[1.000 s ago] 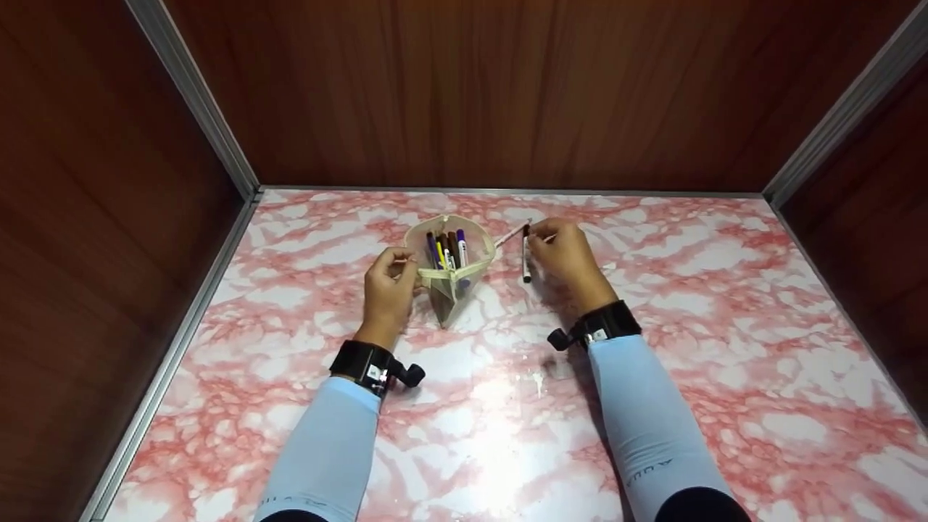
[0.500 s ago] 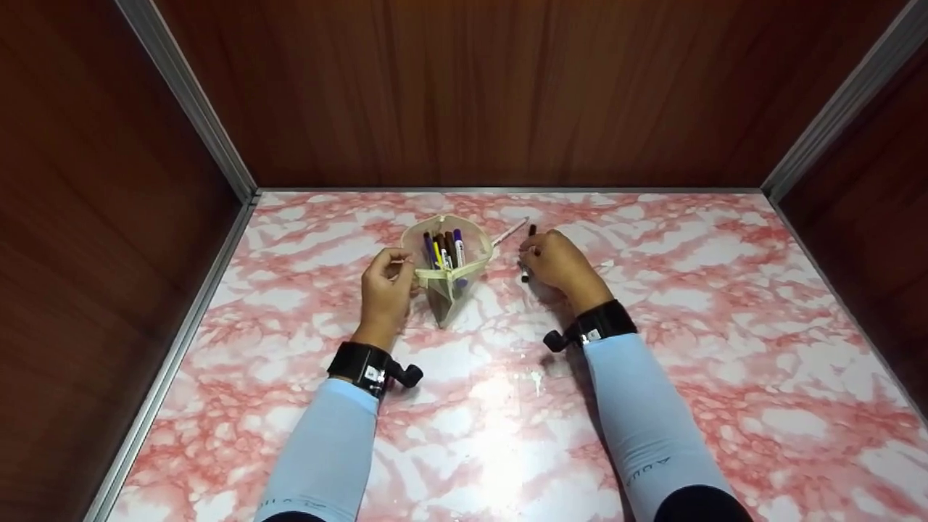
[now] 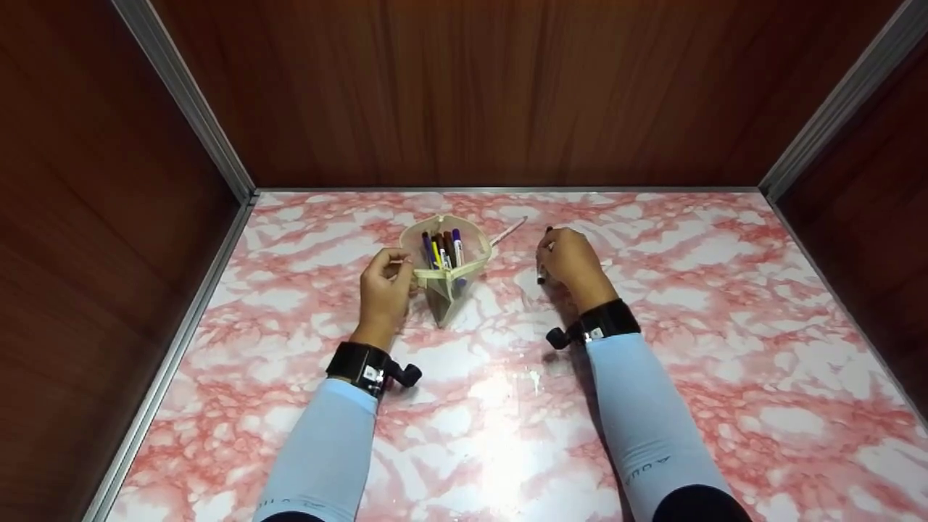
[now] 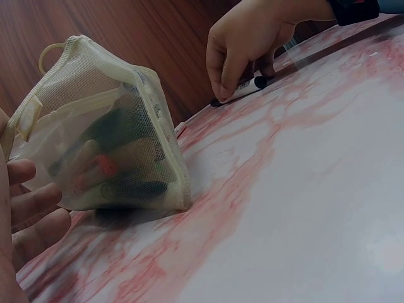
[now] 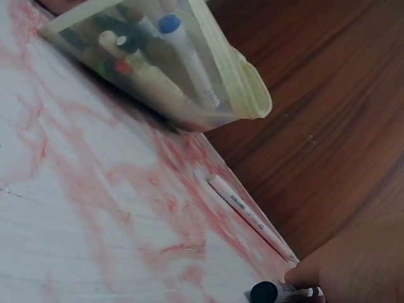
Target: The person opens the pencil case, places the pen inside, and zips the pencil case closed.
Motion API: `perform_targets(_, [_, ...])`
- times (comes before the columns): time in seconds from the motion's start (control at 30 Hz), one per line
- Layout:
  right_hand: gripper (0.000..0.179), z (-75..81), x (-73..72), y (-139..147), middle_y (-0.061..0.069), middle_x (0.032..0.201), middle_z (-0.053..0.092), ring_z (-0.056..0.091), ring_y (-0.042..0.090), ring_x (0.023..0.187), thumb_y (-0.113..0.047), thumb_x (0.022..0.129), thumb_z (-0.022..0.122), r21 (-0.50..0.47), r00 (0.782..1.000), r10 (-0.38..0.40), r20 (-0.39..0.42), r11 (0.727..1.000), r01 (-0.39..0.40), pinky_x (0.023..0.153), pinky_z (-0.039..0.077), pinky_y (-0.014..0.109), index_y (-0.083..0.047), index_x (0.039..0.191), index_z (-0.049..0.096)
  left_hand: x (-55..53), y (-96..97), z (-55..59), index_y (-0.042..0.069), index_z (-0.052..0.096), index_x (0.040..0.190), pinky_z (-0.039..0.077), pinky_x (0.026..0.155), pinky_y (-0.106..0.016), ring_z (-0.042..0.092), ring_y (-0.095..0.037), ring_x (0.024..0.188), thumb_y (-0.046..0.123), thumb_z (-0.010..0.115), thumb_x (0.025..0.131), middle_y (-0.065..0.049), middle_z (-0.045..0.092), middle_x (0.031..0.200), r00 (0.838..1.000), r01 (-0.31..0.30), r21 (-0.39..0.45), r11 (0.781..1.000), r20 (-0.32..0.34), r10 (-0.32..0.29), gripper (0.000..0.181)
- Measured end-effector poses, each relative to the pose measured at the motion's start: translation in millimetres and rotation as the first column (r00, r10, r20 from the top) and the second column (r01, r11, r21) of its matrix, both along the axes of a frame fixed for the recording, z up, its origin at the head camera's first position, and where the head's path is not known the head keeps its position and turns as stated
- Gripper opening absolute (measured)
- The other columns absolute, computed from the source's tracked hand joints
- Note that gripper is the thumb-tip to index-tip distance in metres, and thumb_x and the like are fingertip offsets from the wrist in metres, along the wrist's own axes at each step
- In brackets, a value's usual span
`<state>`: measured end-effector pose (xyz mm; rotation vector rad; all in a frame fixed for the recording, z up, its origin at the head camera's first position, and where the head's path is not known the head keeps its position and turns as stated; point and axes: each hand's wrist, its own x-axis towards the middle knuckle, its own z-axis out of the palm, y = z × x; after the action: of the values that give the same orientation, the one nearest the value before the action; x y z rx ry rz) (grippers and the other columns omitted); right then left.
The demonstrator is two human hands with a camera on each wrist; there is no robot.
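A cream mesh pencil pouch (image 3: 470,273) stands unzipped on the table, several markers (image 3: 448,250) showing in its mouth. My left hand (image 3: 386,286) pinches the near left part of its rim between thumb and index finger; in the left wrist view the other fingers are spread beside the mesh. To the right of the pouch, my right hand (image 3: 573,262) grips a white marker with black ends (image 4: 245,92), close over the table. The palm hides its middle in the head view. A slim pale pen with a pointed end (image 5: 249,211) lies between pouch and right hand.
The table (image 3: 493,435) has a pink and white marbled top that reflects light near the front. Brown wood-grain panels (image 3: 507,94) rise at its back and both sides, with grey metal strips (image 3: 507,191) along the edges.
The right fingers have closed over the black-ended marker, and it has shifted slightly right with the hand. The left hand keeps its hold on the pouch; the pale pen stays put.
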<state>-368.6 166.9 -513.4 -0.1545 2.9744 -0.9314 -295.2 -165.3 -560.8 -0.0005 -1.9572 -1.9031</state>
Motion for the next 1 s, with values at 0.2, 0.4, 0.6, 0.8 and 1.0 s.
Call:
perform_targets(0.2, [0.027,-8.4,-9.1,10.0,0.024,0.128,0.08,0.075,0.042,0.116,-0.012,0.105,0.061,0.007,0.999,-0.031,-0.031,0.999,0.031,0.103,0.06,0.055,-0.001,0.12,0.08,0.6,-0.5,-0.2,-0.006,0.074,0.117,0.069,0.063,-0.04,0.076,-0.03,0.07,0.006,0.072,0.107,-0.011,0.076,0.094,1.0,0.01,0.007,1.0,0.002,-0.01,0.016])
perform_targets(0.4, [0.042,0.5,-1.1,7.0,0.025,0.138,0.074,0.071,0.042,0.125,-0.008,0.104,0.062,0.023,0.998,-0.053,0.018,0.998,0.052,0.108,0.059,0.057,0.0,0.144,0.069,0.1,-1.0,-1.1,-0.008,0.073,0.118,0.069,0.062,-0.039,0.077,-0.046,0.074,0.005,0.071,0.106,-0.012,0.076,0.093,1.0,0.013,0.003,1.0,0.0,-0.013,0.018])
perform_targets(0.6, [0.053,4.0,0.8,7.4,0.026,0.141,0.072,0.069,0.041,0.127,-0.009,0.103,0.063,0.019,0.998,-0.058,0.031,0.998,0.057,0.11,0.057,0.056,-0.001,0.155,0.062,-0.6,-1.5,-1.9,-0.007,0.074,0.116,0.068,0.062,-0.038,0.076,-0.029,0.069,0.004,0.071,0.106,-0.014,0.077,0.094,1.0,0.013,0.008,1.0,-0.005,-0.013,0.015])
perform_targets(0.8, [0.053,5.8,0.2,9.8,0.025,0.134,0.074,0.069,0.033,0.112,-0.014,0.107,0.063,-0.108,0.996,-0.082,0.044,0.99,0.086,0.093,0.058,0.044,-0.004,0.159,0.06,-1.3,-1.1,-1.8,-0.005,0.075,0.113,0.069,0.064,-0.04,0.075,-0.015,0.068,0.005,0.071,0.106,-0.024,0.077,0.1,1.0,0.002,-0.004,1.0,-0.02,-0.002,0.013])
perform_targets(1.0, [0.066,10.5,-3.2,5.2,0.02,0.121,0.072,0.067,0.019,0.088,-0.012,0.102,0.066,-0.337,0.993,-0.116,0.02,0.934,0.115,0.07,0.058,0.025,-0.009,0.167,0.055,-1.2,-0.6,-1.6,-0.004,0.075,0.113,0.069,0.063,-0.041,0.074,-0.022,0.067,0.004,0.071,0.107,-0.025,0.077,0.101,1.0,0.015,0.017,1.0,-0.01,-0.015,0.012])
